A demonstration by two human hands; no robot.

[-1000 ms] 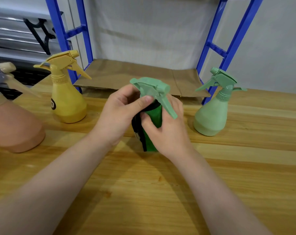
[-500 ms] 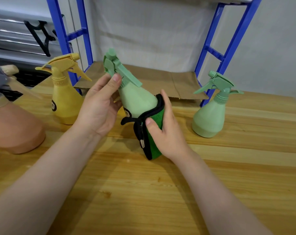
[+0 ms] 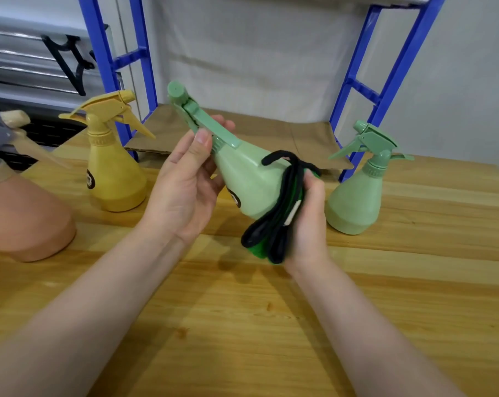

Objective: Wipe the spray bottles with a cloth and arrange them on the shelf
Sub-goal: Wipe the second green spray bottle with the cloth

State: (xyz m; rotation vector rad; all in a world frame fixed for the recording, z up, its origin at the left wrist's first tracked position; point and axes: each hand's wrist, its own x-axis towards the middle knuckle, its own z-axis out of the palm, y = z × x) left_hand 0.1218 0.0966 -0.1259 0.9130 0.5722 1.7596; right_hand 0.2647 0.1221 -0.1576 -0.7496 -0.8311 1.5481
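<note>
Pale wooden table (image 3: pixel 271 325), grey wall (image 3: pixel 457 81), white sheet (image 3: pixel 242 53) hung behind, black bracket (image 3: pixel 70 61) at left

Wooden table (image 3: pixel 271 325) — yellow bottle (image 3: pixel 115 179), pink bottle (image 3: pixel 22 213), green bottle (image 3: pixel 357 202) standing upright on it.

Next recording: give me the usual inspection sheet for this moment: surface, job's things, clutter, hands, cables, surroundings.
Surface: wooden table, bare boards in front of the person.
Job's things: pale green bottle held tilted above the table; green cloth with black edging pressed to its base; yellow bottle, second green bottle and terracotta bottle standing on the table.
Clutter: nothing seen.
Hands: left hand holds the tilted bottle at its neck; right hand has its grip on the cloth.
Cables: nothing seen.
Surroundings: blue shelf frame with a brown board, holding no bottles; grey wall behind.
</note>
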